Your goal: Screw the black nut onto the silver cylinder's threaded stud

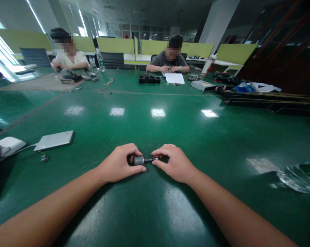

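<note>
Low over the green table (134, 127), my left hand (121, 163) curls its fingers and thumb round a small grey metal cylinder with a dark, ridged shaft (139, 160), which resembles a small motor. The piece lies level, its shaft pointing right. My right hand (174, 161) pinches the shaft's bright far end between thumb and fingers; what exactly sits at that tip is too small to make out. The two hands face each other with a short stretch of shaft showing between them.
To the left lie a silver power bank (56, 140) with a cable and a white device (11, 145). A clear plastic bottle (301, 176) lies at the right. Across the table sit two people, near a black tray (149, 79), a white sheet (175, 78) and a cord (106, 86).
</note>
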The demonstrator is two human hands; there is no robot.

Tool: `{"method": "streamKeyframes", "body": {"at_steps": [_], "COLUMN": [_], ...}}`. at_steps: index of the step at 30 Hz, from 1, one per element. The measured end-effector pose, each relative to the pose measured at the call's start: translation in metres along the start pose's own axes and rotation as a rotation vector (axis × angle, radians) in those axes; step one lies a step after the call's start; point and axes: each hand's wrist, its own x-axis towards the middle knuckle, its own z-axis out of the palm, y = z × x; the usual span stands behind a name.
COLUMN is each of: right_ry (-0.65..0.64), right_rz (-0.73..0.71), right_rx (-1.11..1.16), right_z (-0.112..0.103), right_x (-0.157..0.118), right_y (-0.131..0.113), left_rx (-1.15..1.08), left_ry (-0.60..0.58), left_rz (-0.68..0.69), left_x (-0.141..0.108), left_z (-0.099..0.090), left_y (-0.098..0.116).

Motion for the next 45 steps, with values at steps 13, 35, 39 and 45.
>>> {"method": "streamKeyframes", "body": {"at_steps": [13, 35, 39, 45], "right_ry": [-0.058, -0.058, -0.052, -0.049], "right_rz": [-0.127, -0.086, -0.089, -0.095], "right_rx": [-0.035, -0.033, -0.027, -0.035], "right_z": [0.011, 0.008, 0.007, 0.006], "right_x": [-0.002, -0.001, -0.001, -0.001], "right_y": [-0.01, -0.01, -0.009, -0.007], "left_rx": [0.026, 0.038, 0.033, 0.031], "left_ry": [-0.005, -0.033, -0.033, -0.03], "left_rz": [-0.004, 0.028, 0.03, 0.025], "left_x": [-0.001, -0.001, -0.001, 0.0], "left_z": [0.003, 0.002, 0.002, 0.002], "left_y": [0.004, 0.004, 0.005, 0.006]}}
